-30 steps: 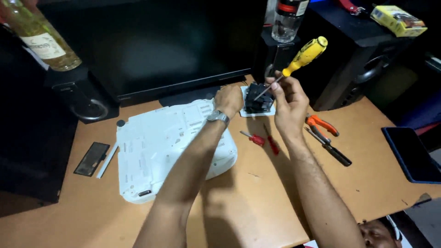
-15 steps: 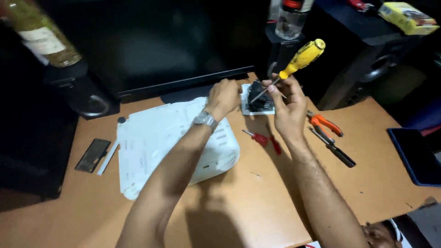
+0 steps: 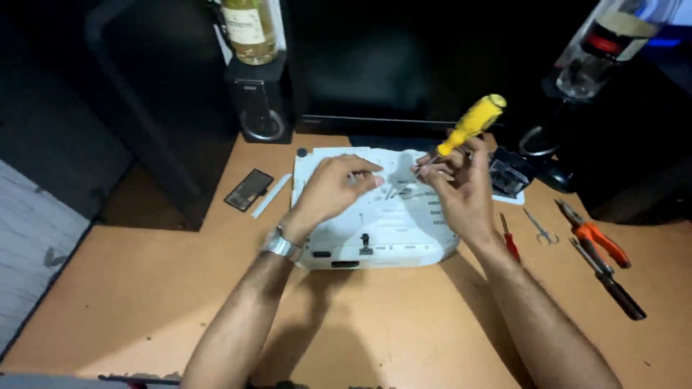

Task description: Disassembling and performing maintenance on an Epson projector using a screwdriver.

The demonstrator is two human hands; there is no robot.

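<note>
Hands over white casing on the bench

Right hand (image 3: 465, 191) fingers pinch a yellow screwdriver (image 3: 461, 133); left hand (image 3: 335, 189) fingers curl loosely on the white casing (image 3: 375, 234); pale-labelled bottle (image 3: 249, 29) far left.

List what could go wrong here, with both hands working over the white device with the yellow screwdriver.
1. The right hand holds the yellow-handled screwdriver with its tip close to the left hand; a slip might jab the fingers.
2. The tip hangs over the white device; it could scratch or crack the plastic shell.
3. The small red screwdriver and orange pliers lie beside the right forearm; a sweep of the arm could knock them across the table.
</note>
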